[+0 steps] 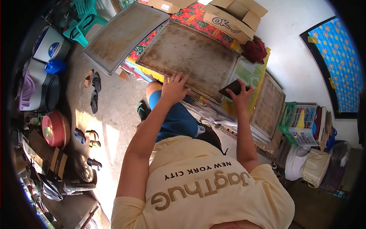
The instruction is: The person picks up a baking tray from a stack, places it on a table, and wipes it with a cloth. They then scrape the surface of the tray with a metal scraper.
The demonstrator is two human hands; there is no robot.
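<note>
A large metal tray (190, 51) with brown, worn patches lies on a table covered with red and yellow patterned cloth (195, 16). Near the tray's front edge, my left hand (174, 88) rests with its fingers spread and nothing in it. My right hand (239, 93) pinches a dark, flat, roughly triangular piece (230, 89) at the tray's right front corner. The piece is tilted, and its lower tip is close to the tray's rim. Whether it touches the tray, I cannot tell.
A second tray (124, 36) leans out at the left, and stacked trays (267, 107) stand at the right. Behind are a cardboard box (234, 19) and a dark red cloth (254, 50). Slippers (96, 82) lie on the floor; a green crate (288, 118) stands right.
</note>
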